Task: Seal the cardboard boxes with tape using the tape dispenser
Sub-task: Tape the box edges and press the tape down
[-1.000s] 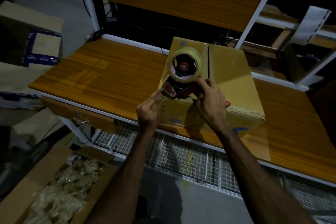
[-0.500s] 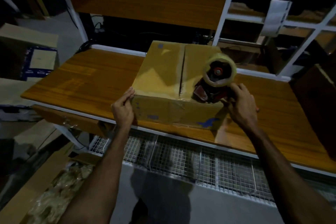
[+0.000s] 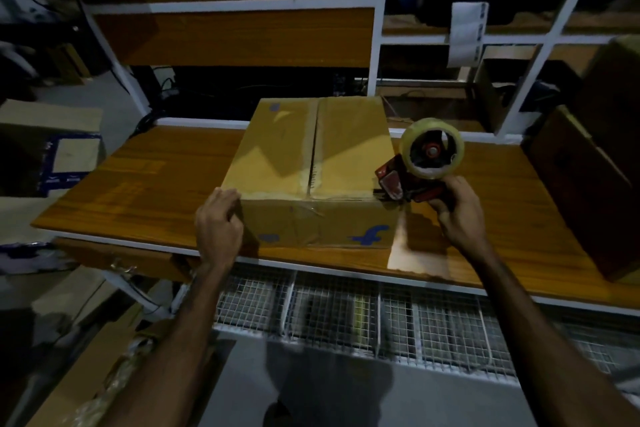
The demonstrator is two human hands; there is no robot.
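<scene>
A closed cardboard box (image 3: 346, 146) with blue marks stands on the wooden table (image 3: 145, 191), its top flaps meeting at a dark centre seam. My left hand (image 3: 218, 229) grips the box's near left corner. My right hand (image 3: 457, 211) grips the handle of a red tape dispenser (image 3: 398, 184) carrying a roll of clear tape (image 3: 431, 149). The dispenser's front end sits at the box's near right top corner.
A dark brown box (image 3: 581, 191) stands at the table's right end. White-framed shelves (image 3: 377, 45) rise behind the table. Wire mesh baskets (image 3: 346, 308) hang below its front edge. More cartons lie on the floor at left, one open (image 3: 86, 385) with plastic-wrapped contents.
The dispenser and my right hand have moved from the box's top to its near right corner. My left hand went from the tape to the box's near left corner.
</scene>
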